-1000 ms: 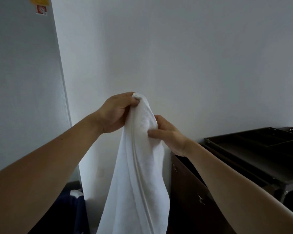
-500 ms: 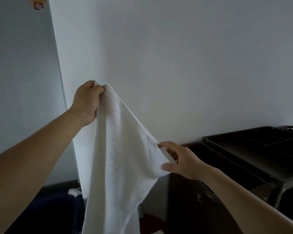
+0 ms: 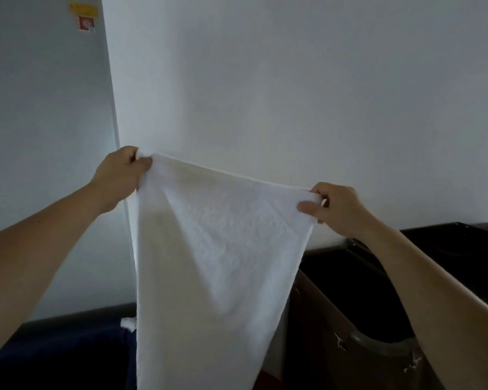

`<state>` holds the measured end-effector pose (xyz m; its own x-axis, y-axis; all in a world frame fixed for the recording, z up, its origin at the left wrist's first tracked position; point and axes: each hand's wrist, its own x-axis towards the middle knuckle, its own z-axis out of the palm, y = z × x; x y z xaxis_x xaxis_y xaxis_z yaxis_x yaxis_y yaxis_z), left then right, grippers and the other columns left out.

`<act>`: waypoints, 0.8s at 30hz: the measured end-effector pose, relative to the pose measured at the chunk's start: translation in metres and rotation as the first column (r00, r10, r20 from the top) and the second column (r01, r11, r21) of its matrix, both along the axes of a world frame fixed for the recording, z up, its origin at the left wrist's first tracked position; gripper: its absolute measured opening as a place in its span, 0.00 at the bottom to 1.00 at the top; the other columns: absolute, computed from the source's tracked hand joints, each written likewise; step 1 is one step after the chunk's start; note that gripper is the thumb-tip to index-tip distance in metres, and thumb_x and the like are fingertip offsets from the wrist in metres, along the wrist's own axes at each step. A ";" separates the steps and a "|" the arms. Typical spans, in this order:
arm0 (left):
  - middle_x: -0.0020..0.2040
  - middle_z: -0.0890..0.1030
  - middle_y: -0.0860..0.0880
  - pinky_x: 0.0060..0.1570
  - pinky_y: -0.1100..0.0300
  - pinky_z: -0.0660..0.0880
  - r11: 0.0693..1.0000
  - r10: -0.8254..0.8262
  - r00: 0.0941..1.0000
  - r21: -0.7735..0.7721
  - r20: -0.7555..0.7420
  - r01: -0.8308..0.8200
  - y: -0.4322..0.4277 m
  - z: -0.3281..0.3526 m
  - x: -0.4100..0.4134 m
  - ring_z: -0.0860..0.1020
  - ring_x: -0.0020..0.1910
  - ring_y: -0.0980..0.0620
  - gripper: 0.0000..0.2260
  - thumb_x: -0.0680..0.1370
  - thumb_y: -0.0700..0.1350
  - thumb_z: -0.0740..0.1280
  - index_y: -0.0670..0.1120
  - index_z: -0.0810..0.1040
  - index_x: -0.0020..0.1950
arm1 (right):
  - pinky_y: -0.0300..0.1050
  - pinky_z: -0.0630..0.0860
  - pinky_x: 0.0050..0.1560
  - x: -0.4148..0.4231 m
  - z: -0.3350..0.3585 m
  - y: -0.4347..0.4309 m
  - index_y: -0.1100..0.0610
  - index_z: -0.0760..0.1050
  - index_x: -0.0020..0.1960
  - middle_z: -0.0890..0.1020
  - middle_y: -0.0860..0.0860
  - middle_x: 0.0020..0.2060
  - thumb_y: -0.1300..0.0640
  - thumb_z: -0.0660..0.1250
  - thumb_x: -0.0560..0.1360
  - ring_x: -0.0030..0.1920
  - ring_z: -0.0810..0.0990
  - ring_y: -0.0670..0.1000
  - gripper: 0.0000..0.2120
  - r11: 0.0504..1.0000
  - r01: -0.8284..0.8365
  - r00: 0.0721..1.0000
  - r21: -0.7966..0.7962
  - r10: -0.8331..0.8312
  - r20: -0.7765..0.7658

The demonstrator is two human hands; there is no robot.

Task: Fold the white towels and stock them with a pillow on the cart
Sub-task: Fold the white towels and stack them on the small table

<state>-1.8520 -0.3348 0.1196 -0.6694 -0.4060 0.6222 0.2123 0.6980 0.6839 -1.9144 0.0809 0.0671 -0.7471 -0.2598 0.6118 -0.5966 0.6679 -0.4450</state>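
I see the white towel [image 3: 217, 249] hanging in the air in front of the pale wall [image 3: 293, 94], spread flat between the two hands. Its top edge is pulled straight and slopes a little down from left to right. Its lower part narrows and goes out of the picture at the bottom.

The left hand [image 3: 119, 175] grips the upper left corner with curled fingers, and the cloth is bunched inside the fist. The right hand [image 3: 338, 209] pinches the upper right corner between the thumb and the bent fingers. Both arms are stretched forward, and the left hand is higher than the right one.

The dark cart [image 3: 462, 249] stands at the right, against the wall, lower than the right hand. The right forearm crosses in front of it. The right edge of the towel covers the left side of the cart, but I cannot tell if they touch.

Low at the left there is a dark blue thing [image 3: 68, 353] with a small piece of white cloth [image 3: 128, 323] on it. High at the left, a red sticker [image 3: 85, 23] sits under a yellow label [image 3: 83, 9].
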 end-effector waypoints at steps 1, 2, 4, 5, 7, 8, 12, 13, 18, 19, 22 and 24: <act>0.38 0.79 0.48 0.35 0.57 0.69 0.997 0.047 0.998 -0.070 0.039 -0.044 -0.009 -0.003 0.003 0.75 0.35 0.50 0.12 0.81 0.51 0.64 0.43 0.77 0.47 | 0.42 0.74 0.35 -0.003 0.010 -0.006 0.41 0.74 0.40 0.81 0.41 0.30 0.42 0.73 0.72 0.30 0.80 0.43 0.09 1.000 0.010 1.000 0.012 -0.010 0.016; 0.38 0.80 0.45 0.37 0.54 0.71 0.994 0.061 0.996 -0.096 0.068 -0.054 -0.017 -0.006 0.008 0.76 0.34 0.48 0.14 0.82 0.52 0.64 0.41 0.76 0.49 | 0.41 0.72 0.33 -0.004 0.017 -0.013 0.44 0.74 0.40 0.81 0.44 0.31 0.45 0.74 0.72 0.29 0.80 0.43 0.10 0.999 -0.001 0.999 0.047 -0.001 0.044; 0.40 0.80 0.43 0.38 0.52 0.73 0.994 0.032 0.994 -0.111 0.101 -0.021 -0.029 -0.012 0.015 0.76 0.34 0.47 0.14 0.82 0.52 0.63 0.40 0.75 0.49 | 0.40 0.71 0.33 -0.006 0.029 -0.024 0.46 0.72 0.40 0.81 0.46 0.34 0.52 0.76 0.72 0.26 0.80 0.41 0.12 0.996 -0.028 0.999 0.080 0.025 0.041; 0.40 0.80 0.44 0.37 0.53 0.71 0.993 0.016 0.994 -0.114 0.104 -0.004 -0.033 -0.014 0.019 0.75 0.34 0.49 0.13 0.82 0.51 0.63 0.41 0.75 0.48 | 0.39 0.71 0.32 -0.007 0.034 -0.029 0.47 0.72 0.39 0.81 0.47 0.34 0.54 0.77 0.72 0.25 0.79 0.40 0.13 0.999 -0.028 1.000 0.016 0.028 0.009; 0.38 0.78 0.46 0.31 0.59 0.67 0.999 -0.043 0.998 -0.005 0.047 0.043 -0.036 -0.014 0.024 0.73 0.31 0.54 0.10 0.83 0.49 0.64 0.45 0.76 0.46 | 0.38 0.72 0.30 -0.008 0.046 -0.039 0.49 0.71 0.41 0.80 0.50 0.34 0.57 0.76 0.72 0.24 0.78 0.42 0.13 0.987 -0.032 0.999 -0.160 0.030 -0.019; 0.38 0.77 0.45 0.27 0.61 0.65 0.993 -0.081 0.997 0.088 0.014 0.079 -0.036 -0.012 0.025 0.71 0.29 0.53 0.08 0.83 0.48 0.64 0.47 0.76 0.45 | 0.38 0.72 0.29 -0.007 0.049 -0.044 0.50 0.71 0.44 0.79 0.51 0.37 0.58 0.75 0.73 0.26 0.78 0.44 0.12 0.982 -0.043 0.999 -0.184 0.044 0.002; 0.42 0.79 0.45 0.21 0.65 0.70 0.909 -0.234 0.972 0.354 -0.010 0.222 -0.038 -0.015 0.034 0.75 0.32 0.51 0.06 0.83 0.43 0.64 0.47 0.77 0.47 | 0.44 0.75 0.34 -0.001 0.058 -0.049 0.50 0.69 0.62 0.77 0.51 0.48 0.59 0.72 0.76 0.38 0.78 0.51 0.19 0.953 -0.130 0.986 -0.273 0.152 0.062; 0.43 0.81 0.47 0.24 0.62 0.76 0.866 -0.282 0.959 0.421 -0.032 0.269 -0.038 -0.017 0.036 0.79 0.32 0.51 0.05 0.83 0.42 0.64 0.46 0.77 0.48 | 0.42 0.74 0.34 -0.001 0.059 -0.047 0.50 0.68 0.66 0.77 0.50 0.47 0.59 0.72 0.77 0.37 0.78 0.50 0.21 0.945 -0.131 0.983 -0.299 0.163 0.086; 0.50 0.84 0.47 0.35 0.52 0.82 0.672 -0.485 0.874 0.625 -0.035 0.398 -0.037 -0.025 0.038 0.85 0.42 0.49 0.05 0.81 0.39 0.64 0.42 0.78 0.54 | 0.38 0.70 0.27 -0.003 0.047 -0.029 0.62 0.79 0.45 0.78 0.51 0.30 0.59 0.71 0.78 0.28 0.73 0.48 0.06 0.961 -0.133 0.940 -0.241 0.200 0.276; 0.51 0.84 0.47 0.36 0.53 0.82 0.642 -0.507 0.860 0.643 -0.052 0.417 -0.037 -0.027 0.037 0.85 0.43 0.49 0.06 0.81 0.39 0.64 0.42 0.79 0.56 | 0.38 0.70 0.26 -0.003 0.043 -0.024 0.60 0.80 0.47 0.79 0.50 0.31 0.58 0.70 0.78 0.28 0.75 0.47 0.05 0.933 -0.175 0.917 -0.313 0.271 0.294; 0.48 0.86 0.49 0.36 0.55 0.82 0.590 -0.530 0.843 0.672 -0.097 0.448 -0.033 -0.030 0.037 0.85 0.44 0.51 0.06 0.82 0.39 0.62 0.44 0.79 0.54 | 0.39 0.70 0.23 -0.002 0.027 -0.017 0.51 0.79 0.52 0.84 0.49 0.39 0.51 0.67 0.80 0.31 0.82 0.50 0.06 0.834 -0.260 0.770 -0.488 0.484 0.417; 0.48 0.86 0.49 0.37 0.56 0.83 0.585 -0.530 0.842 0.676 -0.099 0.448 -0.030 -0.033 0.037 0.85 0.44 0.51 0.07 0.82 0.39 0.62 0.45 0.79 0.54 | 0.40 0.71 0.23 -0.004 0.017 -0.014 0.50 0.79 0.54 0.84 0.49 0.39 0.48 0.66 0.81 0.29 0.80 0.51 0.07 0.807 -0.294 0.691 -0.512 0.549 0.469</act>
